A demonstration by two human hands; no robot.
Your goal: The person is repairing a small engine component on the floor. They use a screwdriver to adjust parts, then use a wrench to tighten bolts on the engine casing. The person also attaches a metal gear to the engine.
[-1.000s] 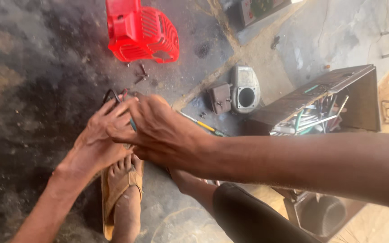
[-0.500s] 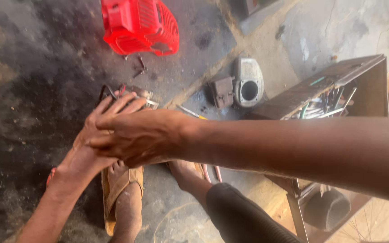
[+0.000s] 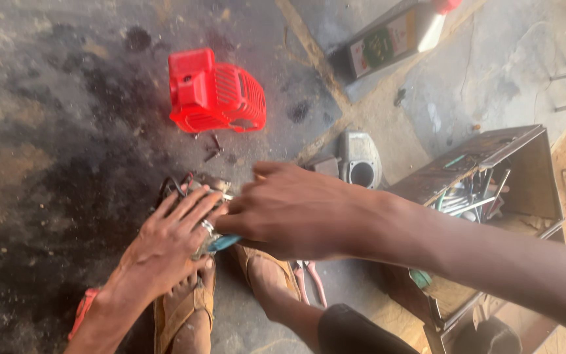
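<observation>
A small dark engine part (image 3: 179, 187) with wires lies on the oily concrete floor, just ahead of my feet in brown sandals (image 3: 185, 308). My left hand (image 3: 165, 249), a ring on one finger, lies over the part with fingers spread and presses it down. From the right, my right hand (image 3: 289, 210) reaches in and touches the left hand's fingers. It is closed around a tool with a teal handle (image 3: 223, 243) that sticks out under the palm. The tool's tip is hidden.
A red plastic engine cover (image 3: 214, 95) lies beyond the hands, with loose screws (image 3: 212, 149) near it. A grey metal housing (image 3: 360, 157) sits to the right. An open metal toolbox (image 3: 492, 177) holds several tools. Red-handled pliers (image 3: 310, 280) lie by my right foot.
My right hand has slid off the top of my left hand to the right, uncovering the left fingers. The left hand stays on the engine part.
</observation>
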